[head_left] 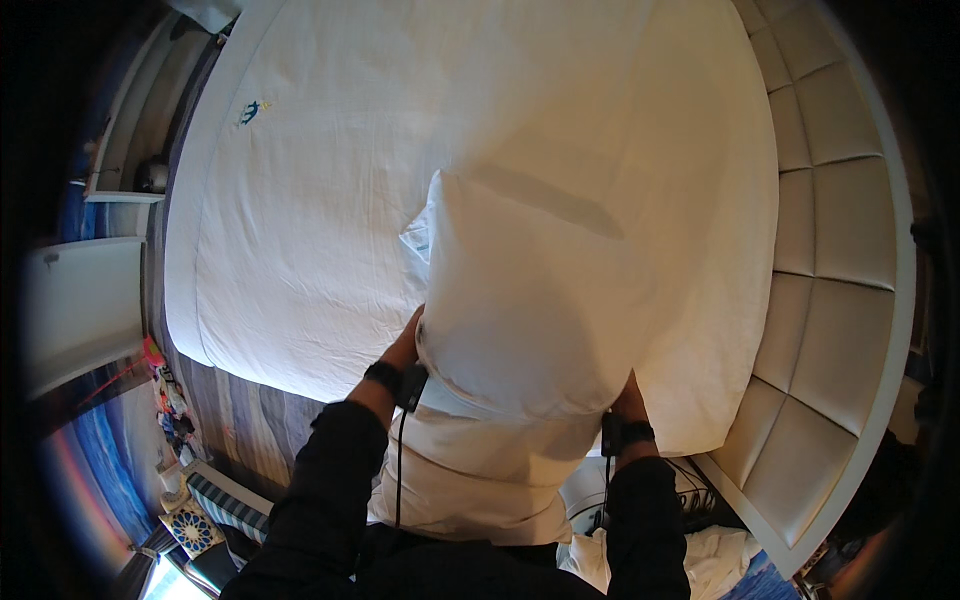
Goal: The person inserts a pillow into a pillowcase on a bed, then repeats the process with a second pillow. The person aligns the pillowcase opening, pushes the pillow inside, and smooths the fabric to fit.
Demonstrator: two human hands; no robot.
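Note:
A plump white pillow (pixel 530 300) is held in front of my body, above the bed. My left hand (pixel 412 335) grips its left side, with most of the fingers behind the fabric. On the opposite side my right hand (pixel 629 400) holds the pillow's edge, its fingers largely hidden too. A pointed corner with a loose, open-looking flap sticks out at the pillow's upper left. White folded fabric (pixel 475 470) bulges between the pillow and my waist; whether it belongs to the same pillow I cannot tell. Black straps with small devices and cables sit on both wrists.
The bed with its white sheet (pixel 300 220) stretches ahead, a small dark emblem at its far left. A padded headboard (pixel 840 220) stands at the right. Bundled pale cloth (pixel 720 560) lies lower right near dark cables. A patterned cushion (pixel 192 528) is at lower left.

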